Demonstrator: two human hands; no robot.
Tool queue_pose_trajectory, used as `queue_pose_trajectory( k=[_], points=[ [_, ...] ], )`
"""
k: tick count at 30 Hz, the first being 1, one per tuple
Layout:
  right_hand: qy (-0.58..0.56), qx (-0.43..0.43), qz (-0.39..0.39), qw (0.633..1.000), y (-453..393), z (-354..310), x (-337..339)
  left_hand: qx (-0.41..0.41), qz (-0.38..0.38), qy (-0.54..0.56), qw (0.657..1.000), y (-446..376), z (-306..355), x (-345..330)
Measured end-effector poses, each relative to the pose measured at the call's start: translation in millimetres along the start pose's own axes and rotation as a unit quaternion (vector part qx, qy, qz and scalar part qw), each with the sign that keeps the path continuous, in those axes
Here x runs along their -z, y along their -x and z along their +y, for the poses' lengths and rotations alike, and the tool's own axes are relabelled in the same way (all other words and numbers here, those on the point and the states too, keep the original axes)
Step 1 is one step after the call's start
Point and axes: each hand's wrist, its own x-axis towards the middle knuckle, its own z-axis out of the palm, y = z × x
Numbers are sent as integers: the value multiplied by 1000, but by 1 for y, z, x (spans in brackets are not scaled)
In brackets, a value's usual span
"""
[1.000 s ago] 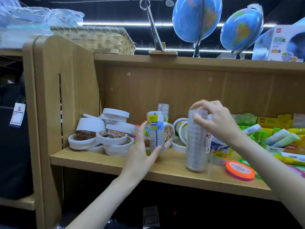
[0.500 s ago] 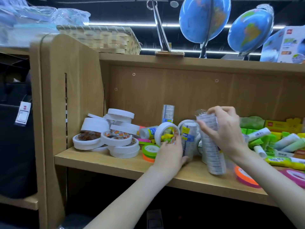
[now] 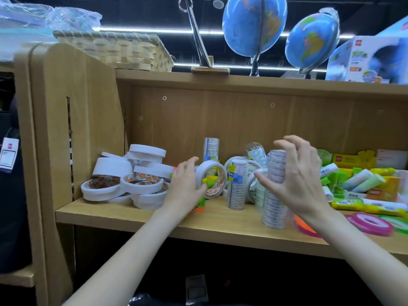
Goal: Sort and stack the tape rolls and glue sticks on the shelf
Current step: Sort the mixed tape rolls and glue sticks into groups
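Pale wood shelf (image 3: 136, 214) carries the stock. Left hand (image 3: 187, 186), fingers relaxed, cups a white tape roll (image 3: 211, 182) standing on edge; grip unclear. Right hand (image 3: 295, 180) spread, fingers loosely curled, grasping nothing, just beside a tall wrapped tape stack (image 3: 273, 202). White rolls (image 3: 123, 180) piled left of left hand; glue sticks (image 3: 362, 181) right of right hand.

Along the top of my frame I see two blue globes (image 3: 254, 27) (image 3: 312, 39), a woven basket (image 3: 123, 53) upper left, a printed box (image 3: 373, 60) upper right, and a tag (image 3: 8, 154) at the left edge.
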Motion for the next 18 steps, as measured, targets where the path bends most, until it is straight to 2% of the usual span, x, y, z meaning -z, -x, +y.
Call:
queue_pose_trajectory(
  k=[2, 3, 4, 6, 9, 10, 12, 16, 18],
  points=[
    [-2, 62, 24, 998, -10, -15, 0, 41, -76, -8, 996, -6, -2, -1],
    [-20, 108, 10, 994, -16, -24, -3, 52, -94, -12, 994, -9, -3, 0],
    [-29, 156, -17, 987, -21, -33, -11, 52, -102, -18, 993, -10, -2, 2],
    [48, 215, -68, 973, -32, -45, -36, 23, -86, -48, 995, -8, -6, 7],
    [176, 234, -190, 937, -50, -71, -63, -75, -6, -167, 983, -2, -23, 23],
    [175, 249, -236, 923, -56, -77, -71, -95, 21, -203, 974, 0, -32, 30],
    [159, 234, -382, 879, -67, -85, -85, -104, 43, -243, 964, 2, -51, 45],
    [158, 217, -456, 849, -91, -90, -100, -110, -13, -281, 953, -1, -81, 66],
    [118, 165, -470, 859, -108, -86, -98, -149, -16, -310, 939, -6, -86, 71]
  ],
)
